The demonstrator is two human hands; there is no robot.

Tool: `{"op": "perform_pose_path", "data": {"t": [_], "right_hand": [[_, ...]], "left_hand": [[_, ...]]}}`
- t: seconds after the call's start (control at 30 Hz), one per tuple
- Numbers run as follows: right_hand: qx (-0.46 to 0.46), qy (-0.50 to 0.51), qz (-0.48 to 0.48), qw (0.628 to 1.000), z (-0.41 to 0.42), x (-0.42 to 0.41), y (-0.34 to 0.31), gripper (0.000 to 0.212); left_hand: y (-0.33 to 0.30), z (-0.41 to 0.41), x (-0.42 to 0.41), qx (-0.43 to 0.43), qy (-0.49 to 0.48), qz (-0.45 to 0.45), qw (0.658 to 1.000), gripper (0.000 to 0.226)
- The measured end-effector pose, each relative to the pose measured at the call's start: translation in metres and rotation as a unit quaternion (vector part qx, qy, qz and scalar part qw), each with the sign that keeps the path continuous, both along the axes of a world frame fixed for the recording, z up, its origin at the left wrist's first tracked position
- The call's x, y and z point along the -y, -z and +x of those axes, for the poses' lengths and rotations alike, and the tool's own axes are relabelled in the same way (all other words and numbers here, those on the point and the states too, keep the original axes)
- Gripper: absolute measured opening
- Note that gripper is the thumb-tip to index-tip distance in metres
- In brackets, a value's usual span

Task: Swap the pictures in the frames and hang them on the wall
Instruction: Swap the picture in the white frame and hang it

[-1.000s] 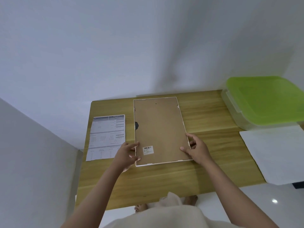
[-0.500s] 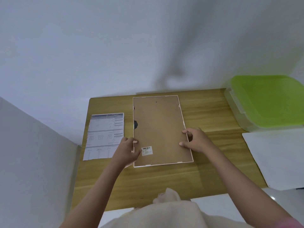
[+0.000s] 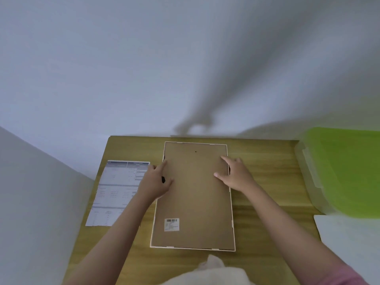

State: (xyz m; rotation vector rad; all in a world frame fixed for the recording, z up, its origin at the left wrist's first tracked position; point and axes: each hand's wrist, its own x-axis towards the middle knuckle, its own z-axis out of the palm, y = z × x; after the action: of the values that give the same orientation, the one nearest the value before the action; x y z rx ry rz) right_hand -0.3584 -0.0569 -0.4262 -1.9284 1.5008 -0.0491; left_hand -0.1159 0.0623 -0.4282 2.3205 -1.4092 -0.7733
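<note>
A white picture frame (image 3: 193, 202) lies face down on the wooden table (image 3: 265, 177), its brown backing board up, with a barcode sticker (image 3: 172, 224) near the front left corner. My left hand (image 3: 156, 181) rests on the frame's left edge in its upper half, forefinger stretched along the edge. My right hand (image 3: 234, 174) lies on the frame's right edge at about the same height, fingers spread on the backing. A printed sheet (image 3: 115, 192) with tables lies flat left of the frame, partly under my left forearm.
A clear plastic box with a green lid (image 3: 345, 171) stands at the table's right end. A white sheet (image 3: 349, 239) lies in front of it, over the table's edge. The wall runs right behind the table's far edge. White cloth (image 3: 213, 270) shows at the bottom.
Both hands have slid from the frame's near corners up along its side edges to the upper half. The view has tilted closer over the table.
</note>
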Motion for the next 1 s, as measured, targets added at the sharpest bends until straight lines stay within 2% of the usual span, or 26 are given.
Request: {"op": "perform_pose_path", "data": {"t": [0.17,0.4,0.73,0.87,0.93,1.0], "right_hand": [[0.001,-0.008,0.036,0.999,0.004,0.021,0.003,0.09],[0.007,0.007,0.025,1.0,0.006,0.021,0.009,0.092],[0.003,0.043,-0.009,0.999,0.008,0.006,0.007,0.081],[0.028,0.037,-0.016,0.999,0.0,-0.01,0.006,0.073],[0.056,0.034,0.011,0.998,-0.009,-0.02,0.003,0.077],[0.062,0.025,0.042,0.997,-0.021,-0.031,0.0,0.088]], "left_hand": [[0.003,0.004,0.032,0.016,-0.015,0.039,0.999,0.071],[0.011,0.008,0.04,0.0,0.006,0.077,0.997,0.071],[0.011,0.001,0.038,0.014,-0.026,0.069,0.997,0.07],[0.006,-0.003,0.025,0.031,-0.03,0.024,0.999,0.061],[0.003,-0.006,0.011,0.015,-0.03,0.003,0.999,0.061],[-0.001,-0.01,-0.008,-0.001,-0.024,0.019,1.0,0.067]]}}
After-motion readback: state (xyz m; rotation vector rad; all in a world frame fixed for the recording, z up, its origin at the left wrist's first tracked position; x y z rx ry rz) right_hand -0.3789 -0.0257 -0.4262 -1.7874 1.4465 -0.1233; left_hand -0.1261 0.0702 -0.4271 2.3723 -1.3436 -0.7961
